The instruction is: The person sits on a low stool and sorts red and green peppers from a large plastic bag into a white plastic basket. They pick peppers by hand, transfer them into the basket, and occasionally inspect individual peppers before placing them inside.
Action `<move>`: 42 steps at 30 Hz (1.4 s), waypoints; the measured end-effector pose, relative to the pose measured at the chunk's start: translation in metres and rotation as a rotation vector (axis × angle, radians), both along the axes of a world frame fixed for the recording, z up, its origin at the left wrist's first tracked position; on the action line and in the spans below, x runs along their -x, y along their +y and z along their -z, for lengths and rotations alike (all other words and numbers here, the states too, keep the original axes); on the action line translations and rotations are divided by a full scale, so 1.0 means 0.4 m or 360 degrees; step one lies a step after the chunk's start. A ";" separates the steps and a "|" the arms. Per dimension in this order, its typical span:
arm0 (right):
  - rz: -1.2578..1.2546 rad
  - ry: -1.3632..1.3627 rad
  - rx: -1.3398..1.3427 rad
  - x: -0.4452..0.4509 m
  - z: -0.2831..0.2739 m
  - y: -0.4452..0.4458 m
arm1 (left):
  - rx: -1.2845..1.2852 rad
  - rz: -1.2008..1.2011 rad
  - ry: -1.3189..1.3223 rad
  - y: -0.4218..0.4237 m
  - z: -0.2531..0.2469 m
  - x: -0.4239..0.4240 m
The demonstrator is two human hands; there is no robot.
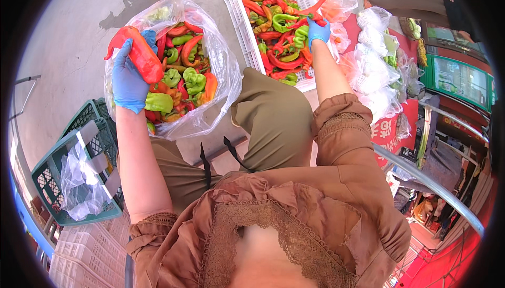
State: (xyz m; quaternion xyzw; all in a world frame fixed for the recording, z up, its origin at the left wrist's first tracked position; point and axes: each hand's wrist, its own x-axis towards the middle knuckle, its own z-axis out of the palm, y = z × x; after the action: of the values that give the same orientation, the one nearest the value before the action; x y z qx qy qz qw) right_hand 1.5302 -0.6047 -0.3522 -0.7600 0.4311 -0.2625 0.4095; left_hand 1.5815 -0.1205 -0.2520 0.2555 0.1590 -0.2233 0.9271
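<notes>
My left hand [128, 78], in a blue glove, grips a large red pepper [140, 53] over the near left side of a clear plastic bag [227, 67]. The open bag holds red, green and orange peppers [194, 80]. My right hand [318, 32], gloved in blue too, is at the right side of a white plastic crate [233, 9]. Its fingers are closed on red chili peppers [314, 8], partly hidden by the hand. Long red and curled green peppers [282, 23] fill much of that crate.
Dark green crates [55, 161], one with crumpled plastic film [81, 189], stand at left. White netted bags of produce [375, 67] line a red-covered surface [410, 120] on the right. A metal rail [434, 187] curves nearby. Another person's leg [406, 3] shows at upper right.
</notes>
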 end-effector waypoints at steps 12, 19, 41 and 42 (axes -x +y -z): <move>-0.0838 0.1179 0.0398 0.251 0.281 0.047 | -0.0257 0.0098 0.0003 -0.024 0.040 -0.018; -0.0574 0.1188 0.0156 0.310 0.255 0.014 | -0.0348 0.0167 -0.0070 -0.010 0.059 -0.021; -0.2146 0.1010 0.0191 -0.146 0.021 0.310 | -0.0132 -0.0430 -0.0155 0.125 0.004 -0.039; -0.2304 0.1068 0.0182 -0.146 0.003 0.398 | -0.0140 -0.0413 -0.0154 0.132 0.001 -0.035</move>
State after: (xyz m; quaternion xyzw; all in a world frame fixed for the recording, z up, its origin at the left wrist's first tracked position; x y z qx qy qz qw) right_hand 1.5886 -0.4456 -0.3534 -0.9093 -0.0831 0.2896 0.2871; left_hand 1.5955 -0.0678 -0.2524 0.2837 0.1554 -0.0819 0.9427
